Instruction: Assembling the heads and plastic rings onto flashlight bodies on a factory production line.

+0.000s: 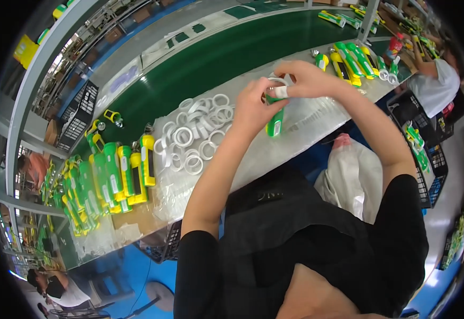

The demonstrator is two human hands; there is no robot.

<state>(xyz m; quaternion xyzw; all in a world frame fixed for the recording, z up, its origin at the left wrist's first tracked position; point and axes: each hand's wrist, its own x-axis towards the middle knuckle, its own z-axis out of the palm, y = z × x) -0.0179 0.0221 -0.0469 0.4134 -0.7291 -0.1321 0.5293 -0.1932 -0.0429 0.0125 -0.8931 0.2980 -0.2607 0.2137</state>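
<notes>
both hands — left hand (253,109), right hand (306,80) — pinch a glossy green plastic torch (275,119), white ring (277,81) on top.

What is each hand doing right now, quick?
Left hand: closed around the green torch body, holding it upright.
Right hand: fingers pinched on the white ring at the top of the torch body.
</notes>
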